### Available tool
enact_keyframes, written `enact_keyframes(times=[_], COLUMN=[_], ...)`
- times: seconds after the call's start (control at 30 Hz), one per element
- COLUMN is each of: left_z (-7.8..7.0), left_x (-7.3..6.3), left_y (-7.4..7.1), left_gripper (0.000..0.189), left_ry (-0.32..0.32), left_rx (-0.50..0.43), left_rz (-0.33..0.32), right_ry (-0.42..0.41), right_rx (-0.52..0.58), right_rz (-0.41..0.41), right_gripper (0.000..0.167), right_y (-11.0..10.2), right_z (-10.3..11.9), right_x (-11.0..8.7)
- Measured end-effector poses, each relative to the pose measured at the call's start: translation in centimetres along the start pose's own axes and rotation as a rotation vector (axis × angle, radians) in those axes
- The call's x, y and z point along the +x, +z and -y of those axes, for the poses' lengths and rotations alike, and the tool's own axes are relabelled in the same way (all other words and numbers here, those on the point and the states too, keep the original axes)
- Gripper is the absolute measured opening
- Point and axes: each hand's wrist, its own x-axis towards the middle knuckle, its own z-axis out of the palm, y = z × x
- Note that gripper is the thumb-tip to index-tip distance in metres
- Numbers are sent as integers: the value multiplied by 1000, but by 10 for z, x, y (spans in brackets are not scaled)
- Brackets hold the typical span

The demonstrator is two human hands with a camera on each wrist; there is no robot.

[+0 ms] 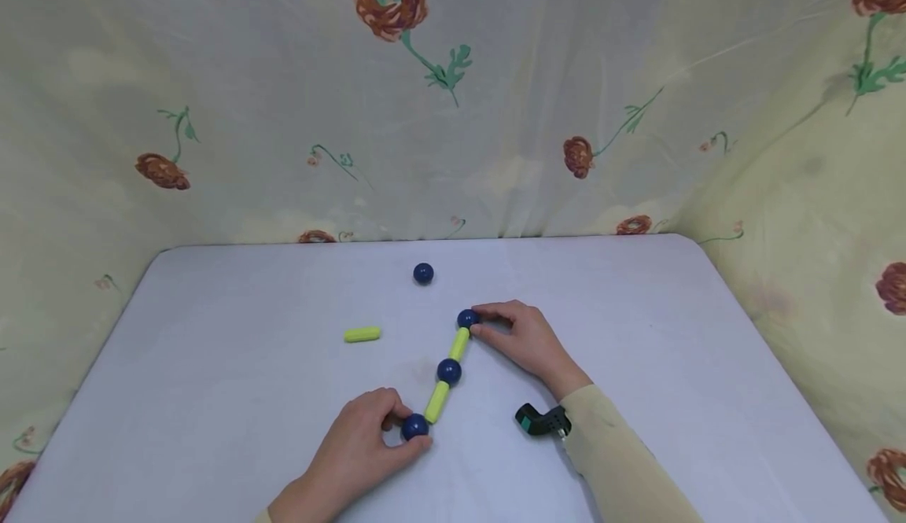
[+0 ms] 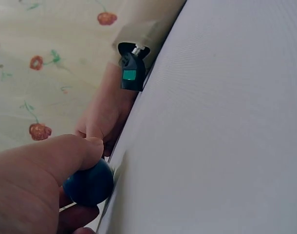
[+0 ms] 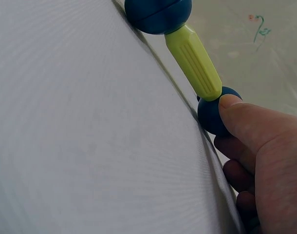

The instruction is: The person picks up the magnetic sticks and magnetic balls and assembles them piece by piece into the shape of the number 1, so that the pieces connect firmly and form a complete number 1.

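Observation:
A chain of blue balls and yellow-green rods runs diagonally across the table between the hands. My right hand (image 1: pixel 522 342) pinches the blue ball (image 1: pixel 467 318) at its far end. From there a grooved rod (image 3: pixel 193 62) leads to the middle ball (image 1: pixel 449 371), and a second rod (image 1: pixel 436 402) slants on toward the near left. My left hand (image 1: pixel 370 438) grips another blue ball (image 2: pixel 90 184) between thumb and fingers, right at that rod's near end. In the left wrist view the rods are hidden behind the ball and hand.
A loose yellow-green rod (image 1: pixel 362 335) lies left of the chain. One more blue ball (image 1: pixel 423 274) sits near the table's back edge. A black wrist device (image 1: pixel 543 420) shows at the right sleeve. Flowered cloth (image 1: pixel 510 114) hangs behind the white table (image 1: pixel 233 326).

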Motion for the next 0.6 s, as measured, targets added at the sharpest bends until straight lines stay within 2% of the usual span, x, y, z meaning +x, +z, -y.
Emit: enact_keyframes(times=[0.3, 0.47, 0.6], left_z=[3, 3, 4], left_x=[-1, -2, -2], left_y=[1, 1, 1], left_gripper=[36, 36, 35], left_ry=[22, 26, 32], left_rx=[-25, -26, -19], left_rz=[-29, -30, -23], right_ry=[-1, 6, 0], right_rx=[-4, -9, 16], right_rz=[9, 26, 5], right_gripper=[36, 42, 48], right_y=[-2, -2, -2], right_z=[2, 1, -1], right_x=[2, 1, -3])
